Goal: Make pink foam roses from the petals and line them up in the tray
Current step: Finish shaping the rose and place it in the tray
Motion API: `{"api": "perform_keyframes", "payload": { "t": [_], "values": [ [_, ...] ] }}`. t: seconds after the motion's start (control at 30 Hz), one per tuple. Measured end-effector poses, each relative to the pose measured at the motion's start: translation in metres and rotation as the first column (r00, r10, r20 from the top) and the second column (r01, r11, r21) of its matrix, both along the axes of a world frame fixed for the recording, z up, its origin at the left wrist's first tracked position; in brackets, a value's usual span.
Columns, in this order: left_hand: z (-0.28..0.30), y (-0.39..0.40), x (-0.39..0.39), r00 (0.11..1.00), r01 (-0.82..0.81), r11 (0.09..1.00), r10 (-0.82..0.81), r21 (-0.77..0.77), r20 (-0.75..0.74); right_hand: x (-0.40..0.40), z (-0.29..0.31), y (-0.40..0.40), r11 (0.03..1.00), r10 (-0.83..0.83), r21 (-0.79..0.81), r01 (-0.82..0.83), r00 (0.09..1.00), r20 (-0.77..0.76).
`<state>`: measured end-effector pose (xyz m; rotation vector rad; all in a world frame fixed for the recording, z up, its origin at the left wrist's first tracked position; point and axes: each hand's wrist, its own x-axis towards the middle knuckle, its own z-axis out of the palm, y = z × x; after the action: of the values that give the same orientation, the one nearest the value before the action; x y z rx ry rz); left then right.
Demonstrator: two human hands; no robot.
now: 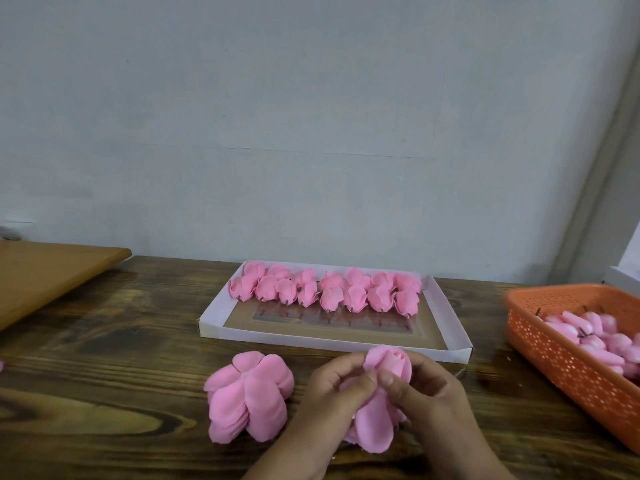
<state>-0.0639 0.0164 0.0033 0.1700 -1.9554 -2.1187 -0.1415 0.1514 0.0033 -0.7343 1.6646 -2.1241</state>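
Note:
A half-made pink foam rose [386,367] sits between my two hands near the table's front edge, its loose petals hanging below. My left hand [332,393] pinches a petal against the bud from the left. My right hand [424,393] grips the bud from the right, thumb on the front. A stack of flat pink petals [247,396] lies on the table just left of my hands. Behind them stands a white tray [221,325] with two rows of several finished roses [325,289] along its far side.
An orange perforated basket [554,358] holding several pink buds on short stems stands at the right. A lighter wooden board [45,275] lies at the back left. A white box corner [623,275] shows at the far right. A grey wall closes the back.

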Motion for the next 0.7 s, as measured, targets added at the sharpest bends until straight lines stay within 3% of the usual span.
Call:
{"api": "perform_keyframes", "payload": {
  "t": [0.43, 0.57, 0.7],
  "values": [
    [0.0049, 0.0037, 0.005, 0.997, -0.073, 0.997, 0.074, -0.021, 0.036, 0.0103, 0.0048, -0.0008, 0.997, -0.08, -0.006, 0.08, 0.988, -0.133],
    [0.0063, 0.0023, 0.0043, 0.996, -0.07, 0.99, 0.062, 0.122, 0.071, 0.0075, 0.0027, -0.001, 0.993, -0.121, -0.032, 0.118, 0.984, -0.132],
    [0.0002, -0.0055, -0.0026, 0.995, -0.078, 0.9, 0.047, 0.428, 0.084, 0.0037, 0.0024, -0.001, 0.99, -0.135, -0.053, 0.13, 0.984, -0.117]
  ]
}}
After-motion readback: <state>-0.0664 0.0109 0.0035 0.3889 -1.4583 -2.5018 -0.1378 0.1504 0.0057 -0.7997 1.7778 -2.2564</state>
